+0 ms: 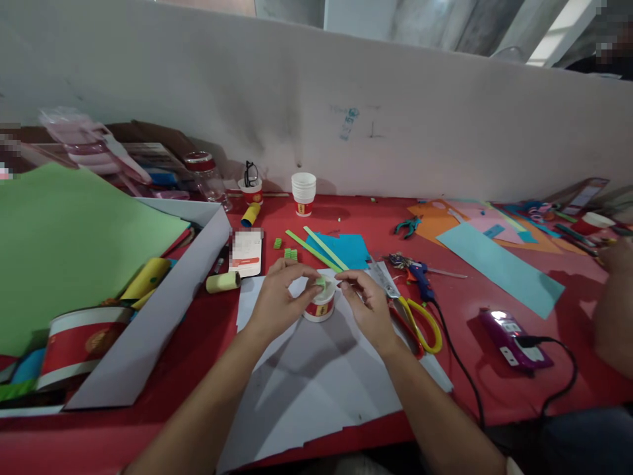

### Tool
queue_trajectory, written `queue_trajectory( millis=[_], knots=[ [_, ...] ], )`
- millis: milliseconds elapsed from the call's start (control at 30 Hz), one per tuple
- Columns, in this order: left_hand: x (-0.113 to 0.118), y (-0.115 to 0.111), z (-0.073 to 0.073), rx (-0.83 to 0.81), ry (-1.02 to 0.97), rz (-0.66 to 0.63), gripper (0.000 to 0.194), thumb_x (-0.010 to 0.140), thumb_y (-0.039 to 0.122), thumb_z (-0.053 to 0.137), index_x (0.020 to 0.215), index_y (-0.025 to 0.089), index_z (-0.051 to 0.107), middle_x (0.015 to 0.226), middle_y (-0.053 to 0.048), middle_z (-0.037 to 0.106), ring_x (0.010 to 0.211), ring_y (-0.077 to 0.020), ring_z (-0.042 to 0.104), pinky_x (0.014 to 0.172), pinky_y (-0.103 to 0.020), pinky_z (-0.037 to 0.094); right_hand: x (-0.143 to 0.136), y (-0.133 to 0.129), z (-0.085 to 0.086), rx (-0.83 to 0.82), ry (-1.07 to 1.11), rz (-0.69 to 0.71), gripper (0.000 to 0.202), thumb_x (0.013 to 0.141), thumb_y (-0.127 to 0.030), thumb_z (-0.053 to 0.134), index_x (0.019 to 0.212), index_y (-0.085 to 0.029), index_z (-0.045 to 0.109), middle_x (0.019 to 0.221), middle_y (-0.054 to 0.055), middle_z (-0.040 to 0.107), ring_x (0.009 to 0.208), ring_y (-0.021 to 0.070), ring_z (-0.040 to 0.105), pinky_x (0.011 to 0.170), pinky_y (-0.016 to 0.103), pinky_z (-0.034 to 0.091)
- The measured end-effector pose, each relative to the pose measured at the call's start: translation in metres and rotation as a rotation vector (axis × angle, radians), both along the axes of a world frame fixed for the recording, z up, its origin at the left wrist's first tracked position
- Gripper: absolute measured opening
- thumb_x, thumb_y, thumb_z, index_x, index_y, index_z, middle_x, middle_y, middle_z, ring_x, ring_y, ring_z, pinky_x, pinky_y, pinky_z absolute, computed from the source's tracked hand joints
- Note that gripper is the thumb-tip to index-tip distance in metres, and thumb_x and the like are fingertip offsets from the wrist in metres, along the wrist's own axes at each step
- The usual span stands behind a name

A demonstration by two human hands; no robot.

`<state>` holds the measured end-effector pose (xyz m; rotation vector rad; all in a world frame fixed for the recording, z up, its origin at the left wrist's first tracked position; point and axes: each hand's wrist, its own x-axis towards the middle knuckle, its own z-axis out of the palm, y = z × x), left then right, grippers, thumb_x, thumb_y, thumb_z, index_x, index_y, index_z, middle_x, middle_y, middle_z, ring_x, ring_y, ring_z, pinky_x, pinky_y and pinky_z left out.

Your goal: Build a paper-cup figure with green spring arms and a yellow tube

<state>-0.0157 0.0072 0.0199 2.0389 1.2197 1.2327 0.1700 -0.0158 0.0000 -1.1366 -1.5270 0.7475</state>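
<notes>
Head view: red table runs full width, grey-white partition wall behind it at 12 o'clock. One big green paper sheet at 9 o'clock, overlapping one open white box. White paper sheets lie at centre under both forearms. One light-blue strip of card at 2 o'clock, orange and pink sheets beyond it. One pair of yellow-handled scissors at 3 o'clock, just beside the right hand; one blue glue gun above them. One stack of white cups at 12. Two long green strips just past the hands. Small red-and-white cup sits at centre between the hands. Left hand pinches a small green piece on the cup's top; right hand fingers are curled, thumb and forefinger pinched close beside it.
</notes>
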Motion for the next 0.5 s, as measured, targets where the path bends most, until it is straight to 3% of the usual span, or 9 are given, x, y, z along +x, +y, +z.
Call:
queue_trajectory(
  millis=[267, 500],
  knots=[
    [-0.004, -0.006, 0.004, 0.213, 0.14, -0.029, 0.015, 0.086, 0.019, 0.059, 0.093, 0.02, 0.072, 0.094, -0.005, 0.073, 0.093, -0.0228, 0.059, 0.087, -0.041, 0.042, -0.001, 0.0, 0.005, 0.271, -0.101, 0.086, 0.026, 0.095, -0.015, 0.05, 0.109, -0.026, 0.069, 0.107, 0.006, 0.067, 0.106, 0.02, 0.061, 0.094, 0.037, 0.048],
    [-0.008, -0.018, 0.001, 0.423, 0.287, 0.067, 0.025, 0.082, 0.013, 0.056, 0.098, 0.022, 0.074, 0.101, -0.006, 0.073, 0.096, -0.0264, 0.056, 0.083, -0.045, 0.037, -0.002, 0.0, 0.002, 0.388, -0.293, 0.096, 0.031, 0.093, -0.011, 0.053, 0.117, -0.027, 0.066, 0.113, 0.008, 0.064, 0.111, 0.0215, 0.059, 0.096, 0.041, 0.05]
  ],
)
